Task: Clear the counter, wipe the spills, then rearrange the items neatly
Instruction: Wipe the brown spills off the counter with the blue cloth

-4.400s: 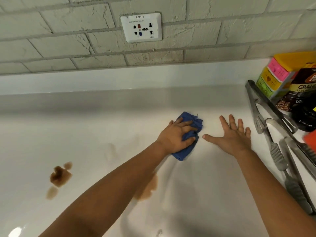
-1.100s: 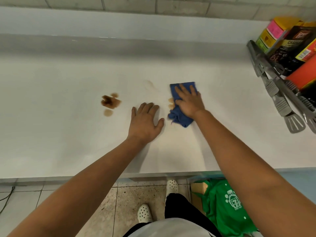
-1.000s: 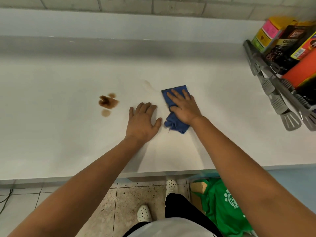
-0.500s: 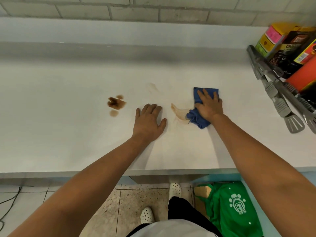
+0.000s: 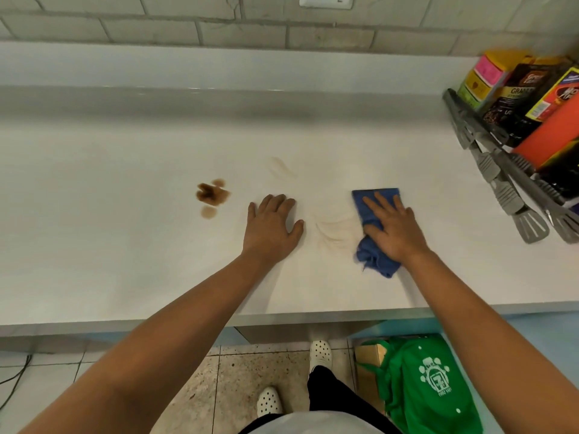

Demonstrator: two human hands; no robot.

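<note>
A blue cloth lies on the white counter, and my right hand presses flat on top of it with fingers spread. Left of the cloth is a faint brown smear. My left hand rests palm down on the counter, empty, between that smear and a dark brown spill further left. Another pale streak shows beyond my left hand.
Grey tongs and spatulas lie at the right edge, beside upright food packets and boxes and an orange pack. A wall socket sits above. Below the counter's front edge are a green bag and my feet.
My right hand slid the blue cloth to the right, thinning the brown smear into a faint streak. My left hand stayed flat where it was.
</note>
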